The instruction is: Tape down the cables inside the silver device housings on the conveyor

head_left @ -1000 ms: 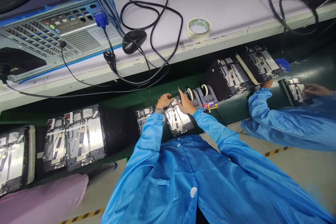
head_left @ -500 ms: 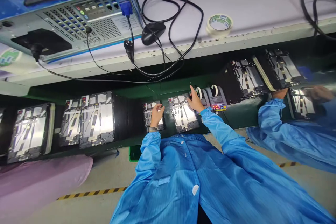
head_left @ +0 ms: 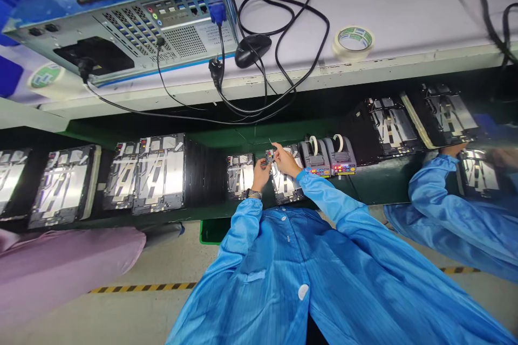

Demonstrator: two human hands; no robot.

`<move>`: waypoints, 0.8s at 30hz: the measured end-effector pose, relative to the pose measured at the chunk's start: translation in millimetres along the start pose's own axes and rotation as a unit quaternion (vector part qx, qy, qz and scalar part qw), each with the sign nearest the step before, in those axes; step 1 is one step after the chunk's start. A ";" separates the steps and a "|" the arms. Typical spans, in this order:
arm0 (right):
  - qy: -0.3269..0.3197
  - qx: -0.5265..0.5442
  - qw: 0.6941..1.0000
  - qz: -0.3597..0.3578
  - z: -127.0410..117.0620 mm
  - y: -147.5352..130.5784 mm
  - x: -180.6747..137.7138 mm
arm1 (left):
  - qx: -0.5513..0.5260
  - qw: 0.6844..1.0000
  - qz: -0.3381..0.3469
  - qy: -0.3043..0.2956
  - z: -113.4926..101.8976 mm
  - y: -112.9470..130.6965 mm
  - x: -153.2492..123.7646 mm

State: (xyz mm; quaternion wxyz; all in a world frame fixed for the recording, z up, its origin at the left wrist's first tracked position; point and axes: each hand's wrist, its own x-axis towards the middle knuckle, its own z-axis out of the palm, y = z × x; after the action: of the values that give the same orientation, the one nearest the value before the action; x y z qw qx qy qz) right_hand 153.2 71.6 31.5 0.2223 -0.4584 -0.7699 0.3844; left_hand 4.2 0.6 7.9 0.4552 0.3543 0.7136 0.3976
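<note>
**Small electronic part (head_left: pixel 269 157) pinched over a tablet frame (head_left: pixel 286 186)**

Head view. Landmark: two tape dispensers (head_left: pixel 328 156), side by side on a green conveyor belt (head_left: pixel 376 186). Just left of the dispensers, the right hand (head_left: pixel 286 160) pinches the small electronic part between its fingertips, over the tablet frame's left corner. The left hand (head_left: pixel 261 174) lies further from the dispensers, close beside the right; its fingers reach toward the part, contact unresolved at this size. Hands close together, not clasped. A smaller metal frame (head_left: pixel 240 175) lies just left of the left hand. More taped frames (head_left: pixel 159 173) run well left of the dispensers; others (head_left: pixel 392 126) lie just right. Beyond those, a co-worker's hand (head_left: pixel 453 150) and blue sleeve (head_left: pixel 429 178) show at the belt. Behind the dispensers, on the white tabletop (head_left: pixel 404 5): computer case (head_left: pixel 162 27), mouse (head_left: pixel 251 50), masking tape roll (head_left: pixel 353 40).
</note>
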 end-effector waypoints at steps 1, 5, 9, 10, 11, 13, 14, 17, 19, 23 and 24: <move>-0.002 0.000 1.000 -0.002 -1.0 -1.7 2.9 | -0.004 1.000 -0.002 -0.002 0.0 -0.2 -0.1; -0.021 -0.012 1.000 -0.018 -4.3 -8.7 12.5 | -0.027 1.000 -0.007 -0.006 0.3 -6.3 2.8; -0.043 -0.012 0.998 -0.033 -4.7 -8.5 18.9 | -0.044 0.999 -0.007 0.006 4.9 -11.0 6.4; -0.046 -0.009 0.998 -0.037 -4.5 -7.2 20.3 | -0.043 0.999 -0.008 0.011 6.6 -10.9 6.8; -0.048 -0.007 0.998 -0.041 -4.2 -5.6 21.6 | -0.039 0.999 -0.010 0.018 8.4 -10.2 7.0; -0.054 -0.007 0.997 -0.051 -3.8 -2.2 24.4 | -0.030 0.999 -0.017 0.031 11.9 -8.0 7.0; -0.058 -0.010 0.997 -0.057 -3.9 -0.7 25.9 | -0.026 0.999 -0.020 0.037 13.4 -6.7 7.1; -0.069 -0.024 0.995 -0.070 -5.8 2.4 29.6 | -0.023 0.998 -0.030 0.052 16.8 -3.9 7.9; -0.080 -0.034 0.994 -0.069 -8.4 3.5 30.7 | -0.026 0.997 -0.033 0.057 18.0 -3.2 9.3; -0.096 -0.060 0.992 -0.057 -14.7 4.1 27.6 | -0.019 0.997 -0.038 0.060 18.2 -3.0 11.9; -0.098 -0.064 0.992 -0.056 -16.3 3.8 26.0 | -0.016 0.997 -0.039 0.058 18.0 -3.2 12.2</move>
State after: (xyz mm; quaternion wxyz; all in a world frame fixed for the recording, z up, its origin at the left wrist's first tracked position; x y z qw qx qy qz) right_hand 154.0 101.8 38.1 0.1374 -0.3880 -0.8353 0.3644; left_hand 16.3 14.2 -4.3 0.4337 0.2955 0.7455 0.4109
